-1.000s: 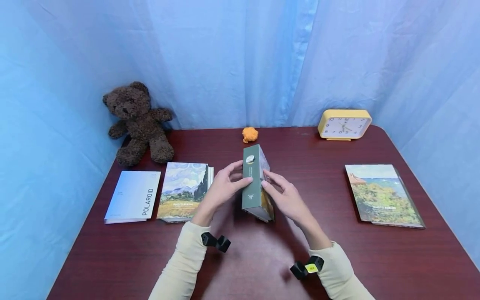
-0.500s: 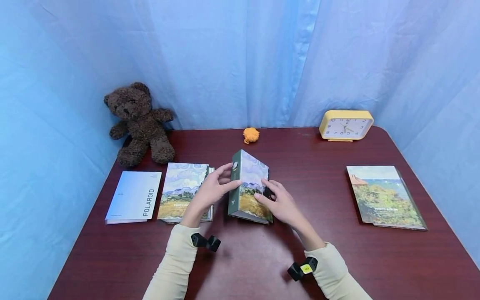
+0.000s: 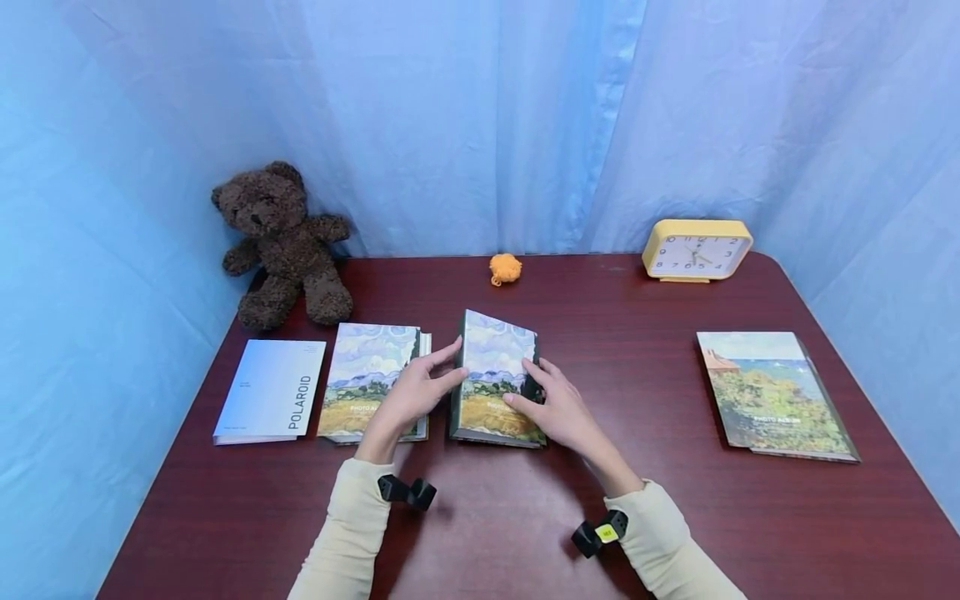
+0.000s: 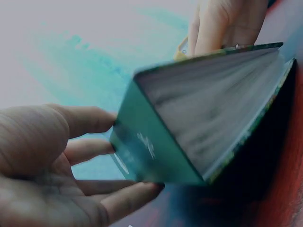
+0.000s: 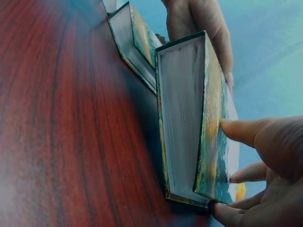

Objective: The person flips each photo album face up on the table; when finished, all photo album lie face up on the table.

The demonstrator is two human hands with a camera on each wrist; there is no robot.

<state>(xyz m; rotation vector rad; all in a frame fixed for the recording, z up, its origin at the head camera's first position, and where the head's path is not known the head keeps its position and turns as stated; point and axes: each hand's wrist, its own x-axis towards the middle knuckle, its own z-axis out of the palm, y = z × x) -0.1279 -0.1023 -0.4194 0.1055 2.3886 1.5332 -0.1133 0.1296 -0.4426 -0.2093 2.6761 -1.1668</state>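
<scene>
Between both hands is a thick photo album point(image 3: 495, 354) with a painted landscape cover and dark green spine, close over the table in front of the person. Its spine side is raised and the cover faces up, tipped toward the right. My left hand point(image 3: 412, 392) holds the spine side; in the left wrist view the thumb and fingers are at the green spine point(image 4: 151, 146). My right hand point(image 3: 558, 408) grips the opposite side, thumb on the cover, with fingers at the fore-edge. In the right wrist view the page block point(image 5: 182, 118) shows between the covers.
A matching photo album point(image 3: 375, 367) and a blue-white Polaroid album point(image 3: 273, 387) lie to the left. Another painted-cover album point(image 3: 772, 392) lies on the right. Along the back are a brown teddy bear point(image 3: 285, 242), an orange yarn ball point(image 3: 506, 268) and a yellow clock point(image 3: 697, 250).
The album has turned from spine up to cover up, its spine moving left and lower. The left hand has shifted left with it; the right hand stays by the fore-edge.
</scene>
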